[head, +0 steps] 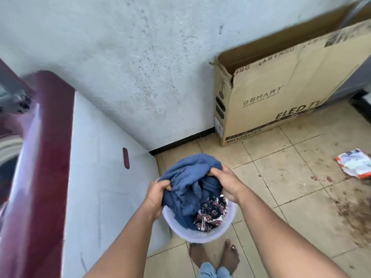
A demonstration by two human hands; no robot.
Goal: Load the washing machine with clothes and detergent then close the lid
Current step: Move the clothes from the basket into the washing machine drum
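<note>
Both hands bunch the blue cloth (188, 183) over the basket (200, 235), beside the washer (96, 177).

Left hand (155, 194) grips the cloth's near-left fold, fingers curled into it; right hand (223, 181) grips the far-right fold the same way. Cloth is partly in the basket, a patterned garment (212, 212) under it. Looks soft, light and floppy, not fragile, so loose ends may trail or snag the rim. Best hold is on gathered bulk, not an edge. Washer opening is at far left, lid state unclear. A packet (354, 166) lies on the floor at right, possibly detergent; can't confirm.
</note>
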